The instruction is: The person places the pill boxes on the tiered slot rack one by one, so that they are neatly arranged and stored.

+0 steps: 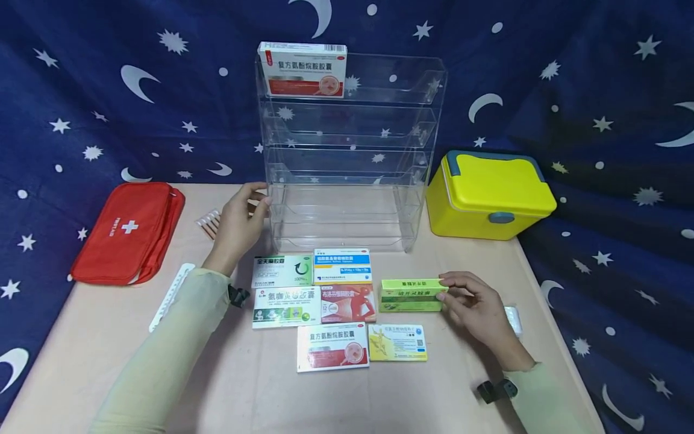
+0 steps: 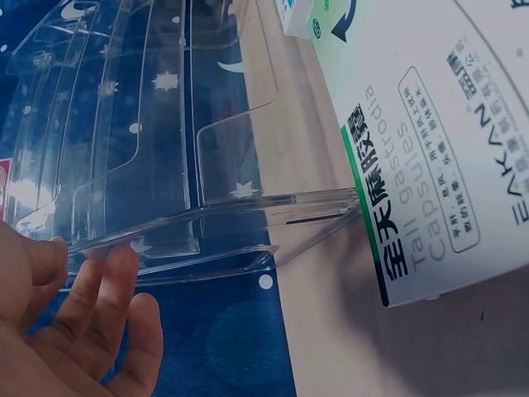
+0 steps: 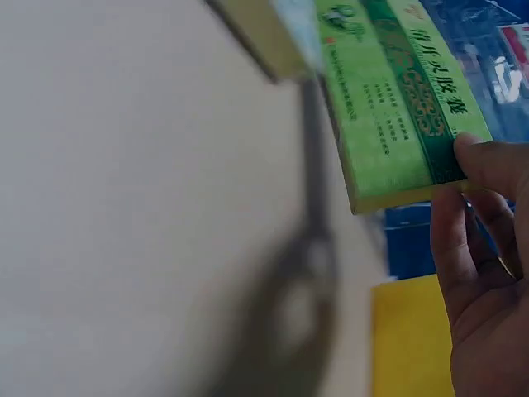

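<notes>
A staged indoor recording corner is shown, not a real shop or pharmacy. A beige desk (image 1: 260,392) is backed and flanked by dark blue cloth (image 1: 81,108) printed with white moons and stars, hung as a backdrop. Pharmacy-like props are laid out: a clear acrylic tiered rack (image 1: 347,150), flat medicine boxes (image 1: 325,301) arranged in rows, a red first-aid pouch (image 1: 130,232) and a yellow lidded medicine case (image 1: 488,196). Small cameras are seen strapped at both wrists.

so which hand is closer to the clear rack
Left. The left hand is at the clear rack's lower left corner; the right hand grips a green box further forward.
</notes>
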`<state>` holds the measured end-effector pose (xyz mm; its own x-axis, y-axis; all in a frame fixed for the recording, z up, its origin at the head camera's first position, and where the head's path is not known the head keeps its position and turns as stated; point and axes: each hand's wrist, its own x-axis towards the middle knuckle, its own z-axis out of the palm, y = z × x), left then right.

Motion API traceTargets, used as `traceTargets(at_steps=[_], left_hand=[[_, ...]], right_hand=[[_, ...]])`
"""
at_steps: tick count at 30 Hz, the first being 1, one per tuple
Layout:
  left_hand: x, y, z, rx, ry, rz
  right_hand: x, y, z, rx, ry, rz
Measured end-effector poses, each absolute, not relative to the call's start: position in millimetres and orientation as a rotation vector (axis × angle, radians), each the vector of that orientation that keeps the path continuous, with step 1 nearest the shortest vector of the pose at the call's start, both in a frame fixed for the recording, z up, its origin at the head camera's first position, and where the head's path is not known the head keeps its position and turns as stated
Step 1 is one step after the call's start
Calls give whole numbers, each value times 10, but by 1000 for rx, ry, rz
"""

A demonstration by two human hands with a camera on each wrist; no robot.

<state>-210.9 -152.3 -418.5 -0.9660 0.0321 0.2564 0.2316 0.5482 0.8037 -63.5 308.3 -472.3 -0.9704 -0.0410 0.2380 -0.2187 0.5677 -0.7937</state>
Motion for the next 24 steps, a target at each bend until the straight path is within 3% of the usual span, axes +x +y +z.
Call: traceTargets(at_steps=[7,17,24], left_hand=[[-2103,-1509,-4188,-209,-2583,-1385],[-2116,-1516,-4213,-201,-2580,-1388],[-2100,-1522,-4191,-202,-2592,-1370]], right_hand=[[-1085,2904,-3914,264,-2468,1317],[-2257,2560,-2817,428,-2003,1666],[-2732,2317,-2091,368,-2092,1455]])
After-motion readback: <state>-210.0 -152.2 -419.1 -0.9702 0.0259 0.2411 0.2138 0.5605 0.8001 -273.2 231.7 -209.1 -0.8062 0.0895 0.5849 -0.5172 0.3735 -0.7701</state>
